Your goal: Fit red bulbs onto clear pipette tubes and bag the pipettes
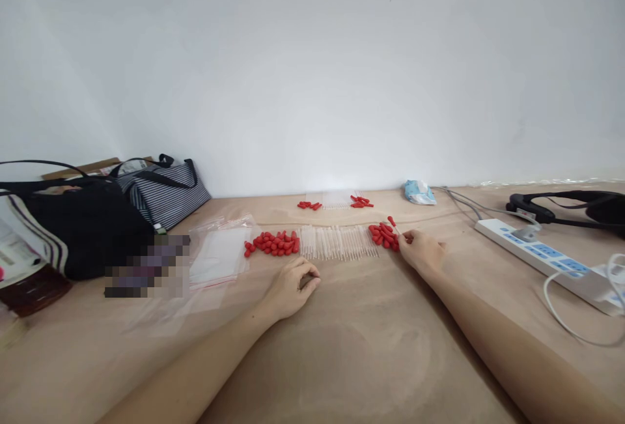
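My right hand [420, 249] pinches a small dropper with a red bulb [391, 221], its thin stem running into the fingertips. Close beside it is a pile of red rubber bulbs [383, 236]. On the tabletop my left hand [294, 286] rests with fingers curled and thumb tip near the index tip; nothing shows between them. Beyond the hands lies a row of thin clear tubes [336, 241], side by side with narrow tips towards me. A larger heap of red bulbs [273, 243] sits left of that row.
Clear zip bags [219, 254] lie at left, near a striped bag [166, 193] and a black bag [102, 222]. More tubes and red bulbs [362, 202] lie by the wall. A tissue pack [418, 192], power strip [541, 254] and black headset [566, 209] are at right.
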A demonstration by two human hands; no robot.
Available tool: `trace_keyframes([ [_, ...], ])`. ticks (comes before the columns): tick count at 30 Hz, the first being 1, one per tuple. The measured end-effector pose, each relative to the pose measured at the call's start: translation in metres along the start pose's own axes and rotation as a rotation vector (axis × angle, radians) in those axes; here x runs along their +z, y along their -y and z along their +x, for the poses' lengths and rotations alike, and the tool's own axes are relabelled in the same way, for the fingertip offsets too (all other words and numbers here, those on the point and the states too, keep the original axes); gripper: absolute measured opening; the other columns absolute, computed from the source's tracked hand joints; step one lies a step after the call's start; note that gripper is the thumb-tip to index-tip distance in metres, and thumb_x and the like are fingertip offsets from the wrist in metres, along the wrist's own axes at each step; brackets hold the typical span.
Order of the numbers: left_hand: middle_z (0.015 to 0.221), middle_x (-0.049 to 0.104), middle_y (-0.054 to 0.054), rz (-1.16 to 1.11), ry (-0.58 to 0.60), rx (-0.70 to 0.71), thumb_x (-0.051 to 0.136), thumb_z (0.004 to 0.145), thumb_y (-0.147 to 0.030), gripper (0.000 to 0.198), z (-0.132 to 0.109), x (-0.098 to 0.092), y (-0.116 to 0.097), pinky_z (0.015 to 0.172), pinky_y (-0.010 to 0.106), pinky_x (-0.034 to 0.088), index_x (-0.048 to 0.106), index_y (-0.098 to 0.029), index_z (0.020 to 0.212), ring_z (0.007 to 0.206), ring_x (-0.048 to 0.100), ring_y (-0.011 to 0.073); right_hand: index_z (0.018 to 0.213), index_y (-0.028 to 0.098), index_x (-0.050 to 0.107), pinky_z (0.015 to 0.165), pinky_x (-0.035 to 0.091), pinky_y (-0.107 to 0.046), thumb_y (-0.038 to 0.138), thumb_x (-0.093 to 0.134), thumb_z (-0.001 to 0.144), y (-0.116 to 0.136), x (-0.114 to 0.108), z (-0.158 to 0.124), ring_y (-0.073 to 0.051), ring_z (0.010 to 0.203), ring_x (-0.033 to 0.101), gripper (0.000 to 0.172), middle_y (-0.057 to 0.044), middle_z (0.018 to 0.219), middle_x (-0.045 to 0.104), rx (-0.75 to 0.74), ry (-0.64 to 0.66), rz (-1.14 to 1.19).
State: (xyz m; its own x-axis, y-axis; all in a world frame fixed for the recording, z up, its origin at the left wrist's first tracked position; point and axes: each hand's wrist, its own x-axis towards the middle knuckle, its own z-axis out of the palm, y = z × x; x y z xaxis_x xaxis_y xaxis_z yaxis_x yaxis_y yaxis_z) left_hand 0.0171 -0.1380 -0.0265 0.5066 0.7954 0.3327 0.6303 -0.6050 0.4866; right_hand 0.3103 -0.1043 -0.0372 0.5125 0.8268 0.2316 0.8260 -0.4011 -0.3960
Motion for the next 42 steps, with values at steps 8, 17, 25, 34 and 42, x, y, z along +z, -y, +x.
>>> trace_keyframes([
  [8,0.078,0.056,0.002,0.014,0.016,-0.012,0.049,0.076,-0.020,0.010,0.000,-0.002,-0.003,0.067,0.027,0.041,0.058,-0.019,0.074,0.073,0.052,0.0151,0.088,0.023,0.066,0.079,0.031,-0.043,0.039,0.040,0.077,-0.004,0.006,0.001,-0.026,0.085,0.057,0.033,-0.009,0.086,0.065,-0.028,0.006,0.047],
  [17,0.078,0.056,0.002,0.040,0.007,0.005,0.049,0.076,-0.018,0.008,0.000,-0.002,-0.004,0.067,0.027,0.041,0.057,-0.018,0.074,0.074,0.052,0.0152,0.076,0.021,0.066,0.077,0.034,-0.038,0.048,0.048,0.071,-0.002,0.013,0.004,-0.023,0.088,0.052,0.033,-0.006,0.086,0.061,-0.271,-0.050,0.194],
  [25,0.078,0.056,0.002,0.039,0.015,-0.013,0.049,0.076,-0.017,0.009,0.000,-0.002,-0.003,0.067,0.027,0.041,0.057,-0.018,0.075,0.074,0.052,0.0155,0.071,0.018,0.062,0.076,0.035,-0.037,0.039,0.046,0.073,-0.004,0.022,0.009,-0.022,0.085,0.052,0.027,-0.006,0.080,0.063,-0.283,-0.075,0.251],
  [34,0.080,0.055,0.002,0.039,-0.046,-0.015,0.050,0.077,-0.019,0.008,0.000,-0.001,-0.004,0.071,0.029,0.042,0.057,-0.018,0.076,0.077,0.052,0.0161,0.078,0.013,0.057,0.066,0.040,-0.029,0.044,0.040,0.077,-0.008,0.027,0.014,-0.017,0.070,0.053,0.035,-0.009,0.078,0.062,-0.302,-0.137,0.603],
  [42,0.081,0.055,0.004,0.328,-0.257,-0.141,0.053,0.075,-0.026,0.011,0.022,0.003,0.001,0.075,0.036,0.038,0.059,-0.019,0.070,0.082,0.047,0.0211,0.104,0.011,0.052,0.069,0.042,-0.031,0.039,0.035,0.081,-0.006,0.028,0.013,-0.017,0.073,0.051,0.040,-0.009,0.083,0.056,-0.358,-0.187,0.640],
])
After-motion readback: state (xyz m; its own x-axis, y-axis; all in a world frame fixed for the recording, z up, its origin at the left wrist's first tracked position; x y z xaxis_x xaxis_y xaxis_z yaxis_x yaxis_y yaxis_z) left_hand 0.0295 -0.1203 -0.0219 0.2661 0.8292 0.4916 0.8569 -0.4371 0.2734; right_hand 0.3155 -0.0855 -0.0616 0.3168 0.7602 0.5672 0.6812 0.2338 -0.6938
